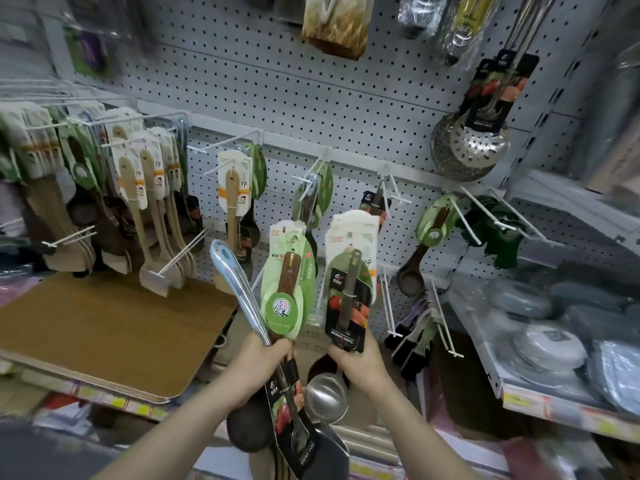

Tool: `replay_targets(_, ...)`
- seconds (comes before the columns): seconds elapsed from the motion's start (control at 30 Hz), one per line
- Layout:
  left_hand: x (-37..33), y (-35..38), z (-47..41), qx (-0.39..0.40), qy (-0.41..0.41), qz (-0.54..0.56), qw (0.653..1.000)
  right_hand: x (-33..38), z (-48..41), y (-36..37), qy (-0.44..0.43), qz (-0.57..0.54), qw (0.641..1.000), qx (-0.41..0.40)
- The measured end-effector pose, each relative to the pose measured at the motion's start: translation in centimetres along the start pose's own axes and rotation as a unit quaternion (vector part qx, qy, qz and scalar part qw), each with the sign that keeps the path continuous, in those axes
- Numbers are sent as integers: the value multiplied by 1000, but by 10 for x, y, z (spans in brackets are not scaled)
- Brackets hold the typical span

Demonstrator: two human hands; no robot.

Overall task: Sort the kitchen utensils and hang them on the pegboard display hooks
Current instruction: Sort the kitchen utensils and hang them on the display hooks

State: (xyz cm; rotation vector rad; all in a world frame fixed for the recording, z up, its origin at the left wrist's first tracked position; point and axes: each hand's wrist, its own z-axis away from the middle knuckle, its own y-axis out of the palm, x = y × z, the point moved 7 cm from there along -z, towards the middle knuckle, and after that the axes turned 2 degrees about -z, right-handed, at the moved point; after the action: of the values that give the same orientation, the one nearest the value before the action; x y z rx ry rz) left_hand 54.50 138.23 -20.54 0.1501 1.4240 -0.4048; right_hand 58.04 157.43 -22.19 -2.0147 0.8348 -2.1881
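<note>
The left hand point(266, 355) grips a fanned bunch of utensils point(287, 299); the right hand point(358, 356) clutches a carded ladle point(346, 306) with others behind. They are held labels-up before the pegboard point(277, 81), probably to sort them by type.

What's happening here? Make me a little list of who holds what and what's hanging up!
Place: shop pegboard with white hooks
Left hand: grips a bunch of utensils, among them a blue-handled one and a green-carded wooden one
Right hand: holds a black-carded utensil, white cards behind it
Hanging at left: wooden spatulas
Hanging upper right: steel skimmer full of holes
Lower left shelf: brown tray
</note>
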Motion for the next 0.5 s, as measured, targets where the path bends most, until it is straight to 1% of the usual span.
replay_targets(0.13, 11, -26, 13, -14, -15, 35, 999, 30, 8, 30, -61, 55, 996, 46)
replay_targets(0.23, 15, -56, 33, -37, -25, 96, 994, 53, 13, 59, -80, 55, 992, 76)
replay_targets(0.37, 30, -114, 59, -86, -32, 151, 984, 89, 20, 111, -98, 42, 986, 126)
replay_targets(0.5, 47, -185, 88, -170, -43, 180, 968, 130, 28, 182, -127, 29, 972, 195)
